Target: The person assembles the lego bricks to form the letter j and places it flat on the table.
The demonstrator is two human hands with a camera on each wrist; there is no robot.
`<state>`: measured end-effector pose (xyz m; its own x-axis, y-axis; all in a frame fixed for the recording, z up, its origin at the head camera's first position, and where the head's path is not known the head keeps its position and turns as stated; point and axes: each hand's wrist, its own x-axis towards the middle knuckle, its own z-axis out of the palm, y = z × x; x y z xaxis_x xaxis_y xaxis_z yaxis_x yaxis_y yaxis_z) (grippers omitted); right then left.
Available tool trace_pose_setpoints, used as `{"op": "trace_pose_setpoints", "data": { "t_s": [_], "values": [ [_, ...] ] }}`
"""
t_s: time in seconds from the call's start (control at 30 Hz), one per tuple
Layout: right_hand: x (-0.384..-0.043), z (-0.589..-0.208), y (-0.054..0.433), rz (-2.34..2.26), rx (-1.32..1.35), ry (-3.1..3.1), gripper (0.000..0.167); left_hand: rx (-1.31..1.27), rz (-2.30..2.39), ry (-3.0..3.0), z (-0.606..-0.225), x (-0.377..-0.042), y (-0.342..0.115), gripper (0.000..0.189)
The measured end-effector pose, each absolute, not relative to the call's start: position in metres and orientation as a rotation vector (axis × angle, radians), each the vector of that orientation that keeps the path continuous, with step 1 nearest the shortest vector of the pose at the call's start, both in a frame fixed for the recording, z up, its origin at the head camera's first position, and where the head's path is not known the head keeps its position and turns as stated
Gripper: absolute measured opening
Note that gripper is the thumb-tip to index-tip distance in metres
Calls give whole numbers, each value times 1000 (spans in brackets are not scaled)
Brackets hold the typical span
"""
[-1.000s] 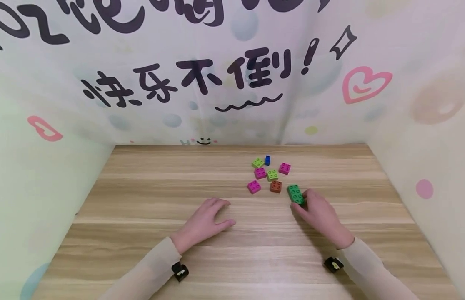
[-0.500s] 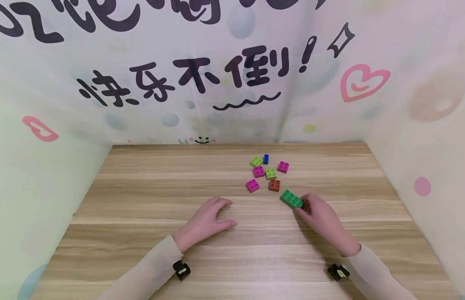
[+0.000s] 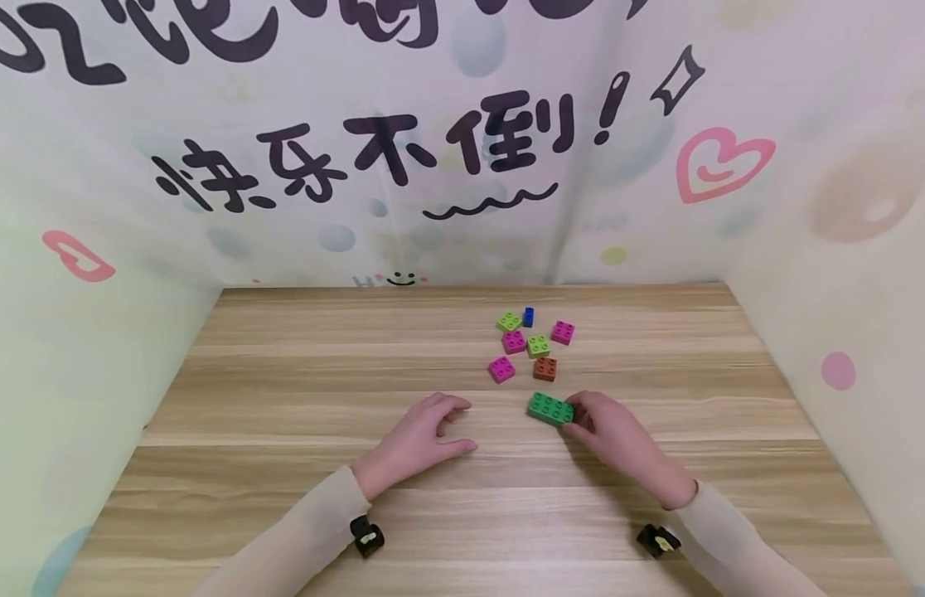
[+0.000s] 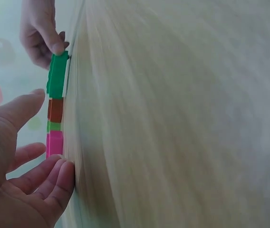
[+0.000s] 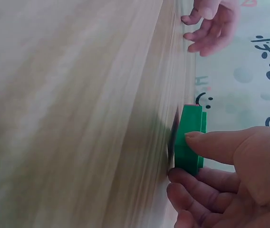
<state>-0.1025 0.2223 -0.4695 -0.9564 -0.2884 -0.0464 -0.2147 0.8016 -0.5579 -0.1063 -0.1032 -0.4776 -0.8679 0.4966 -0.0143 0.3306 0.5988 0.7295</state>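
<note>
Between thumb and fingers, my right hand (image 3: pixel 615 435) pinches one end of a green toy building brick (image 3: pixel 549 409), its studs facing up. In the right wrist view the thumb lies along the side of the green brick (image 5: pixel 187 142), and a dark shadow shows beside it. My left hand (image 3: pixel 418 435) is at the table to the left, fingers relaxed and thumb apart, with nothing in it. Behind the green brick lie a brown brick (image 3: pixel 545 369) and a magenta brick (image 3: pixel 501 369), both apart from the hands.
Farther back sit lime bricks (image 3: pixel 538 346), more magenta bricks (image 3: pixel 563 332) and a small blue brick (image 3: pixel 528 317) on the wooden table (image 3: pixel 321 348). A printed white wall cloth (image 3: pixel 298 240) rises at the table's back edge. Each sleeve carries a black wrist camera (image 3: pixel 368 537).
The right hand has carried the green brick leftward and turned it from pointing away to lying nearly crosswise. The left hand has barely shifted.
</note>
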Motion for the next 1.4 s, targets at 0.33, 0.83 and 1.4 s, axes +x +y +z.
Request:
{"op": "trace_pose_setpoints", "data": {
  "t_s": [0.33,0.83,1.4],
  "values": [
    [-110,-467,203,-871,-543,2798,27,653,1200,2549,-476,-112,-93,52],
    [-120,-468,179,-837,-726,2771,27,697,1306,2461,-479,-127,-74,53],
    [-121,-472,176,-814,-756,2753,27,737,1362,2471,-490,-126,-65,40]
  ]
}}
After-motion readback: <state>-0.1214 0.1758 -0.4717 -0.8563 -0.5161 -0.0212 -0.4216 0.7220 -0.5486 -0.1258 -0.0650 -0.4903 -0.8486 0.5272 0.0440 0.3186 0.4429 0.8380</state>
